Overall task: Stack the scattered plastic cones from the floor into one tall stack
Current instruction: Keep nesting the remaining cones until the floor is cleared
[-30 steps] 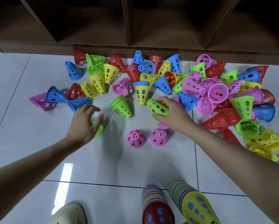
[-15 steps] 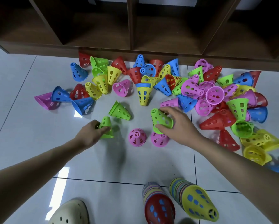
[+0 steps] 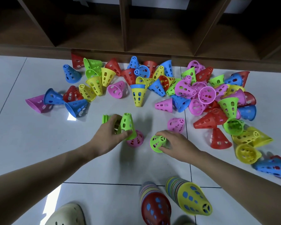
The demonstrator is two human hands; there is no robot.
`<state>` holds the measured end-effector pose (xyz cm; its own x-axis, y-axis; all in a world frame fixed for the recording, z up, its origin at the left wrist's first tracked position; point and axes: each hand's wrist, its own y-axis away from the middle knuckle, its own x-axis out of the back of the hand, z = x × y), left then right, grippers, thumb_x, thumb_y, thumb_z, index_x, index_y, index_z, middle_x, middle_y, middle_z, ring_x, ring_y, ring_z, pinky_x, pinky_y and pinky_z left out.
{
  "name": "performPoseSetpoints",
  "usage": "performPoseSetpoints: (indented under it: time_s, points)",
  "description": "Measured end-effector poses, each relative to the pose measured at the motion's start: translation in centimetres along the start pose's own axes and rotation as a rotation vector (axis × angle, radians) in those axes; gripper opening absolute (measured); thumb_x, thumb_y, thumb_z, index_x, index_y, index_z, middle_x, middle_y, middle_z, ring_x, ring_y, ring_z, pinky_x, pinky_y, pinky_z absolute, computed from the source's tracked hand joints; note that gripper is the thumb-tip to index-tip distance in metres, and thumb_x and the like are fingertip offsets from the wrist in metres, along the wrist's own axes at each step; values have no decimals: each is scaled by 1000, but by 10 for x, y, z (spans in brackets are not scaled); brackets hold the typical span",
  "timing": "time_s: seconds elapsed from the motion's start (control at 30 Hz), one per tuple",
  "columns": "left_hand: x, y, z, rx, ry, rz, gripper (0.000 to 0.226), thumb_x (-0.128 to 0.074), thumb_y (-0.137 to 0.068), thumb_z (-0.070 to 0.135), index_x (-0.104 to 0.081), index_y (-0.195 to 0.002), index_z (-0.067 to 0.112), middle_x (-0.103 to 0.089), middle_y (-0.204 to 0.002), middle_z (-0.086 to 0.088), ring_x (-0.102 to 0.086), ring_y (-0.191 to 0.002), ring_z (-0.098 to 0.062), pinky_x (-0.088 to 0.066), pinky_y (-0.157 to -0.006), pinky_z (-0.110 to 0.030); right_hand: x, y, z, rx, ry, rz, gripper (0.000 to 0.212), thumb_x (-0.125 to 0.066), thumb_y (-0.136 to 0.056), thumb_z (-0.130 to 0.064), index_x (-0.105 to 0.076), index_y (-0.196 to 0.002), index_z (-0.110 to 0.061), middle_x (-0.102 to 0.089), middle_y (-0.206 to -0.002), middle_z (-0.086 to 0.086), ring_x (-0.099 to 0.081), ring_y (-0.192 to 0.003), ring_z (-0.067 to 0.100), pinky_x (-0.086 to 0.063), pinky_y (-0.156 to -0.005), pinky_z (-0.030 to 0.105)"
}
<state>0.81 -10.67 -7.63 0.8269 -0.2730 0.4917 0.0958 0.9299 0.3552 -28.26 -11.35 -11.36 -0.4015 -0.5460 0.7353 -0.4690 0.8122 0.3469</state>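
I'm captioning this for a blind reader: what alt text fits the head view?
Left hand grips a green cone over a pink cone; right hand holds another green cone. Many coloured cones litter the floor beyond, two stacks lying nearer.

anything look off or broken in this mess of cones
Nothing looks broken. The scattered cones lie tipped every way by the shelf, and two finished stacks lie on their sides instead of one.

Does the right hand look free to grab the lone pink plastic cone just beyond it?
Probably not yet: the right hand already grips a green plastic cone. The pink plastic cone itself lies uncovered on bare floor.
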Motion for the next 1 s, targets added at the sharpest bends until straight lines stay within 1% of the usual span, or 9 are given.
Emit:
performPoseSetpoints:
  time_s: [0.07,0.13,0.33,0.43,0.57,0.7,0.8,0.9,1.0]
  points:
    - [-5,2,1,-48,5,6,41,-78,-85,34,-55,-116,20,-68,-102,5,-63,-91,-5,-54,-81,-24,-6,0,7,16,4,-23,46,-73,-82,-22,-58,-127,-23,-63,-123,-5,-59,-110,15,-44,-94,24]
    - [-9,4,-1,-108,1,2,40,-79,-85,29,-55,-115,19,-68,-103,8,-64,-96,-4,-53,-84,-23,-9,-1,11,13,-23,-9,48,-73,-82,-21,-59,-127,-24,-63,-123,-6,-59,-109,13,-44,-94,23]
    - [-27,5,-17,-252,-138,-92,42,-78,-82,32,-53,-117,30,-62,-109,12,-60,-102,-11,-50,-91,-36,-13,-3,13,23,-38,8,49,-75,-81,-19,-60,-127,-22,-63,-124,-6,-59,-110,12,-45,-96,24]
    - [-35,3,-26,-267,-207,-139,42,-76,-86,35,-54,-120,27,-62,-111,9,-58,-102,-11,-48,-92,-35,-13,-4,14,27,-40,6,49,-76,-80,-18,-61,-127,-22,-64,-122,-5,-59,-109,12,-43,-93,21]
    - [-29,-1,-42,-301,-458,-213,51,-61,-86,54,-60,-126,22,-65,-118,1,-59,-112,-21,-46,-97,-32,-15,-4,16,18,-46,18,50,-76,-82,-19,-60,-129,-21,-62,-125,-7,-57,-110,9,-36,-91,13]
    - [-11,-4,-52,-474,-684,-56,48,-53,-88,61,-69,-114,24,-65,-113,4,-55,-102,-22,-45,-88,-38,-18,-4,17,24,-62,23,49,-76,-82,-21,-59,-128,-22,-61,-125,-8,-56,-109,9,-38,-91,16]
    - [5,-9,-59,-453,-809,76,48,-51,-88,56,-64,-121,24,-59,-120,-2,-52,-108,-29,-39,-92,-40,-19,-3,16,28,-61,36,49,-76,-82,-20,-59,-128,-22,-61,-125,-8,-56,-109,9,-40,-92,18]
    - [19,-18,-68,-391,-987,80,59,-63,-81,48,-60,-132,18,-56,-135,-11,-48,-123,-36,-34,-101,-45,-19,-4,15,29,-49,35,49,-74,-82,-19,-58,-128,-21,-60,-125,-7,-57,-111,12,-45,-95,26]
    - [28,-29,-71,-324,-1083,26,71,-81,-70,30,-60,-135,14,-57,-137,-14,-48,-126,-38,-37,-102,-47,-16,-5,12,22,-29,16,50,-75,-82,-23,-57,-128,-22,-60,-125,-7,-57,-112,15,-47,-97,33]
